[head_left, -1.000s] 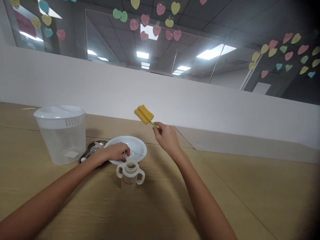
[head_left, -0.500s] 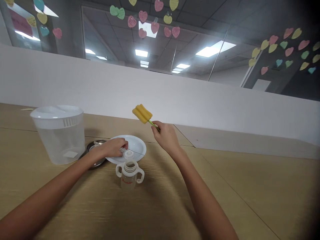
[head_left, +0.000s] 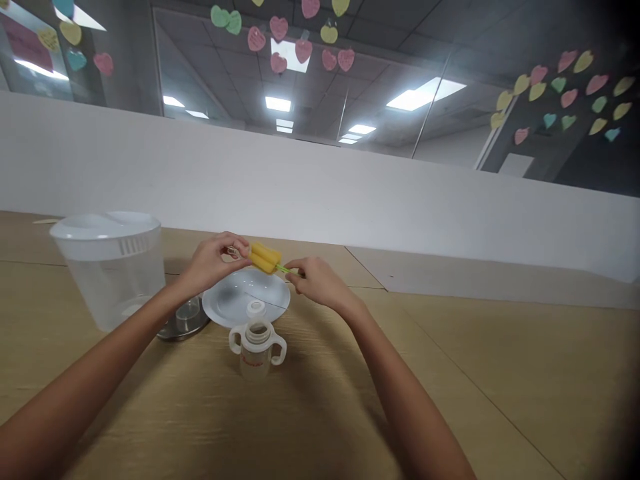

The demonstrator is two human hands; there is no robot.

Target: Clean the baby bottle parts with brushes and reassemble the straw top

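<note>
- On the head feed, my left hand [head_left: 213, 261] and right hand [head_left: 320, 281] meet in the air above the far side of the plate
- Left hand: thumb and fingertips [head_left: 243, 245] pinch together on a small item [head_left: 233, 251], too small for me to identify, just beside the sponge
- Right hand: fingers close around the green stem of a yellow sponge bottle brush [head_left: 264, 259], with the sponge head pointing toward my left hand
- Below the brush, not touching it, lies a white plate [head_left: 225, 301] on a light wood table [head_left: 320, 413]
- In front of the plate stands a clear baby bottle [head_left: 257, 350] with two handles, upright and uncapped
- Left of the plate, a small clear cup [head_left: 187, 315] sits in a steel dish [head_left: 183, 332], just beside a lidded plastic container [head_left: 107, 270]
- Behind the table runs a white partition [head_left: 300, 187], with paper hearts [head_left: 565, 97] on the glass above
</note>
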